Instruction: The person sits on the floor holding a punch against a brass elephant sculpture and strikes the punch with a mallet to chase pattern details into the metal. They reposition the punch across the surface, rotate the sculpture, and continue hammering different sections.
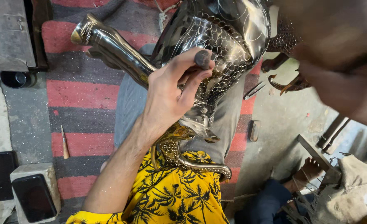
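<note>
A large dark polished metal jug (233,29) with an engraved scale pattern lies tilted across my lap, its long spout (113,47) pointing up left. Its curved brass-coloured part (179,155) rests against my yellow palm-print shirt (179,195). My left hand (167,97) reaches in from the lower left and pinches a short punch with a round dark head (203,59) against the scaled surface. My right hand (341,62) is a big blur at the upper right, close to the camera; what it holds is not visible.
I sit on a red and grey striped rug (79,95). On it lies a wooden-handled chisel (64,143). A phone (34,197) sits on a block at lower left. Loose metal tools (254,89) and curved brass pieces (289,83) lie to the right. Another person's foot (310,168) is at lower right.
</note>
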